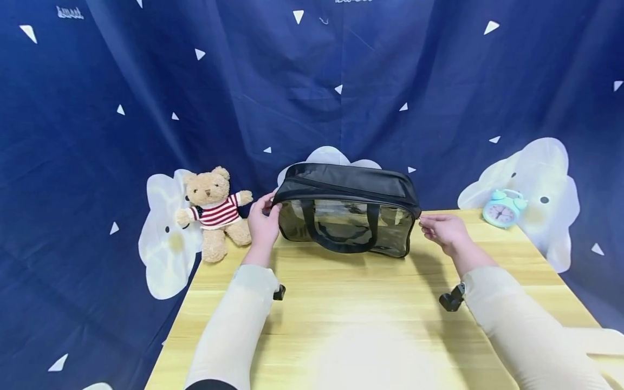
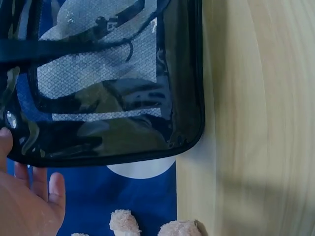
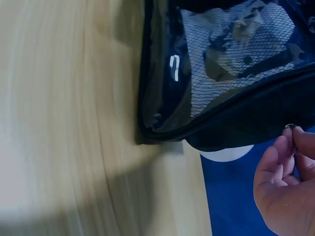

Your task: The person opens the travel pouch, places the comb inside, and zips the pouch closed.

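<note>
A black bag [image 1: 348,181] with see-through smoky sides and a dark carrying handle [image 1: 341,248] sits toward the back of the table, its front side facing me. My left hand [image 1: 264,226] grips its upper left corner; in the left wrist view the thumb lies on the front and the fingers [image 2: 39,183] go behind the edge. At the opposite end, my right hand [image 1: 444,232] pinches a small metal zipper pull [image 3: 290,126] between thumb and fingertips, close to the bag's upper right corner. Mesh-like fabric shows through the clear side.
A teddy bear [image 1: 214,208] in a red-and-white striped sweater sits left of the bag. A mint-green alarm clock [image 1: 502,210] stands at the back right of the wooden table [image 1: 361,295]. Behind hangs a dark blue curtain [image 1: 292,81] with clouds and white triangles.
</note>
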`<state>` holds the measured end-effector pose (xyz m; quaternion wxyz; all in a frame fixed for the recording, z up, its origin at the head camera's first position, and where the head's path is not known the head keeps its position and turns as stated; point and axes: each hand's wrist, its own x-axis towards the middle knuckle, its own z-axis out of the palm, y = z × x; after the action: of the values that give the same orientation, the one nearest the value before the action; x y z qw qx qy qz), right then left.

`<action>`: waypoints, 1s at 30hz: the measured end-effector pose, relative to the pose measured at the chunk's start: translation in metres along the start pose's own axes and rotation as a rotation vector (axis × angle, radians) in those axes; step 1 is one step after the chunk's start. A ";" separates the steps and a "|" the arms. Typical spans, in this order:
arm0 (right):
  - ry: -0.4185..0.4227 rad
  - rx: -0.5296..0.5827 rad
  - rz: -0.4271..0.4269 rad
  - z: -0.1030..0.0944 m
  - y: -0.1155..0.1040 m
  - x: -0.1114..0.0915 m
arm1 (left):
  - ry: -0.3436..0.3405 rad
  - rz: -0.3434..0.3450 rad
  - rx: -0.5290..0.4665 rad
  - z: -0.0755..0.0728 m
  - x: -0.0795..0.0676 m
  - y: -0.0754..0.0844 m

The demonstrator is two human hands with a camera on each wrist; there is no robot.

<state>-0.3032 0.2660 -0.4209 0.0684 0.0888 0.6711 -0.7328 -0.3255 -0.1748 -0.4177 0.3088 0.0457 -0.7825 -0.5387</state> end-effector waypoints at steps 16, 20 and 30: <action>0.013 0.190 0.021 -0.020 -0.018 -0.014 | -0.080 0.110 0.010 -0.011 -0.022 0.008; -0.014 0.242 0.031 -0.023 -0.027 -0.017 | -0.078 0.118 0.005 -0.012 -0.025 0.008; -0.051 0.238 -0.011 -0.022 -0.052 -0.026 | -0.079 0.110 -0.004 -0.010 -0.033 0.010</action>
<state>-0.2884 0.2916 -0.3667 0.0701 0.0741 0.5778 -0.8098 -0.2912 -0.1651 -0.4207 0.3069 -0.0196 -0.7943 -0.5239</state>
